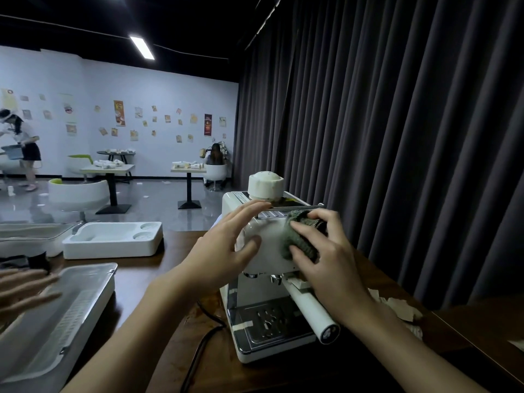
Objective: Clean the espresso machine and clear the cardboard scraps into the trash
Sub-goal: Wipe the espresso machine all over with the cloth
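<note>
On the worktop [133, 275] the espresso machine [263, 296] stands between a steel tray [107, 293] and cardboard scraps [402, 307], the left hand [224, 251] resting flat on it, grip apart, while the right hand [331, 259] clamps a green cloth [304, 221] against its front.

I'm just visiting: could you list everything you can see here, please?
espresso machine: one, cream-white, centre of counter
cloth: one, grey-green, on the machine's front
portafilter handle: one, white, jutting from the machine
cardboard scraps: several, pale, right of the machine
power cord: one, black, left of machine's base
metal tray: one, silver, near left
moulded tray: one, white, behind it
curtain: one, dark grey, right
left hand: one, resting on machine's top
right hand: one, gripping the cloth
</note>
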Demonstrator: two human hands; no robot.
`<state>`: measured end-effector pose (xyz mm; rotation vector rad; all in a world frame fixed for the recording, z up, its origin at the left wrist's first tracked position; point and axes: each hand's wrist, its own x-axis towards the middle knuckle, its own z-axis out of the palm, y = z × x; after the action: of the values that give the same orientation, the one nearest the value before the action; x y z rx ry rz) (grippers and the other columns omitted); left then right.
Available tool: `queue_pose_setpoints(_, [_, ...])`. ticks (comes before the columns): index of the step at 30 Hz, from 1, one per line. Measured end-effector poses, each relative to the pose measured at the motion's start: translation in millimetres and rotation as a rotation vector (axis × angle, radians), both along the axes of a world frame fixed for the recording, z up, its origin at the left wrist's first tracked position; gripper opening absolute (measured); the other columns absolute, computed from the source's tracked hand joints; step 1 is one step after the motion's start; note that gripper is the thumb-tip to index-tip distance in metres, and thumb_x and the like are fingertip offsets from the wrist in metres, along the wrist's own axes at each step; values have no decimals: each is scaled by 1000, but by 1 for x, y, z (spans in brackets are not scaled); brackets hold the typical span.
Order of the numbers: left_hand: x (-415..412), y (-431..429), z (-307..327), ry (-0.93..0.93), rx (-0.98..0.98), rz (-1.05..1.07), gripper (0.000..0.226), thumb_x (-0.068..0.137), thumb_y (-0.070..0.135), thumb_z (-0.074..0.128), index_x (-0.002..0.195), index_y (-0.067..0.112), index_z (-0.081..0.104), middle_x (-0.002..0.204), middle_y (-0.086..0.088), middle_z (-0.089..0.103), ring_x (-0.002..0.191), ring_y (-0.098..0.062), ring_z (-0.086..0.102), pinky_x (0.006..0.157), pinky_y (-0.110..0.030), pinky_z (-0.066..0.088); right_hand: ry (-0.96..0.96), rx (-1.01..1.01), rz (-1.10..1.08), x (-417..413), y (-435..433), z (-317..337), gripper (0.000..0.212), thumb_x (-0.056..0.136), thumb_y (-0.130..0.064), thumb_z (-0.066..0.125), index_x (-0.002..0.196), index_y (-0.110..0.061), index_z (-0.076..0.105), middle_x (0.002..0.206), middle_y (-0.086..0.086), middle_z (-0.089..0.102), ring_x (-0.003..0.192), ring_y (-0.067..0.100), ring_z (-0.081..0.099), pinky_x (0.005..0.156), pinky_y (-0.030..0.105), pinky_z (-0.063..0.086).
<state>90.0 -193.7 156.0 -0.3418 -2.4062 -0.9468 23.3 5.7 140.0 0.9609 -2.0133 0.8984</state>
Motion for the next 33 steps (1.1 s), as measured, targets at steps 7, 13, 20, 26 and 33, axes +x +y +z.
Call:
queue_pose_setpoints(7, [-1,2,-2,-20,2,28,57,89,43,44,142,60,29,152,36,26,144,0,28,110,-57,40,-60,-110,-96,-4,9,-2,45,79,-3,75,122,-11,67,121,2,46,111,18,50,98,2,27])
queue_pose_setpoints(13, [1,1,-2,-25,5,13,58,90,41,45,143,58,29,153,36,25,144,1,28,112,-54,38,-25,-49,-22,-1,6,0,42,78,-2,74,119,-11,68,124,3,45,117,19,47,104,14,30])
queue_pose_setpoints(20, [-1,0,-3,-23,49,-4,57,92,38,47,143,58,31,154,34,26,145,2,24,114,-53,36,12,62,-13,20,-10,-4,44,79,-6,75,120,-14,63,116,-1,44,106,14,48,93,19,43])
queue_pose_setpoints(26, [0,1,-1,-23,40,15,54,93,39,42,142,58,33,152,35,28,144,5,24,115,-49,35,33,-6,-118,19,-7,-3,41,76,-10,78,114,-15,65,107,-1,53,100,21,53,82,33,49])
queue_pose_setpoints(33, [0,3,-1,-29,58,9,56,88,53,42,143,58,32,153,33,27,144,2,26,115,-50,35,-78,76,-5,27,-15,-4,33,79,-12,76,105,-21,58,104,-5,48,95,18,57,80,29,50])
